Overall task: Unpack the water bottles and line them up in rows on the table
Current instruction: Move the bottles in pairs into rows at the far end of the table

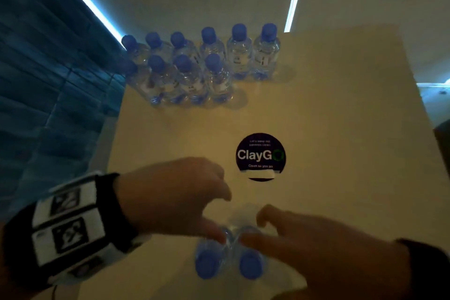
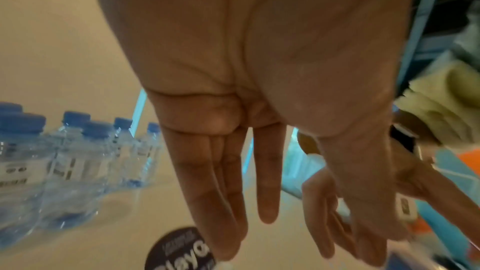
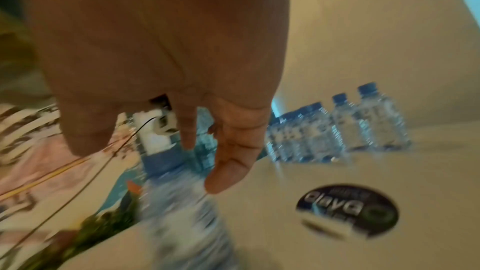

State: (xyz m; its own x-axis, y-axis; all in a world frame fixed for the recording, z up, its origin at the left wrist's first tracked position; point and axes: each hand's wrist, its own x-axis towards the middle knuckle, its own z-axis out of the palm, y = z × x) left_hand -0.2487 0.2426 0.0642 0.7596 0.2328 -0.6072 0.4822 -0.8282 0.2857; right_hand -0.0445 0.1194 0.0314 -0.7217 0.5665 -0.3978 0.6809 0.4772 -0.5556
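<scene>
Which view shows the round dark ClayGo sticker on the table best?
The head view: the round dark ClayGo sticker lies whole, facing the camera, its lettering readable. The right wrist view shows it whole but slanted and blurred. The left wrist view catches only part at the bottom edge.

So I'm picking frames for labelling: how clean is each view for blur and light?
Head view: dim, hands and near bottles smeared, far rows and round sticker readable. Left wrist: brighter, mildly soft. Right wrist: heavy motion blur, the near bottle streaked.
</scene>
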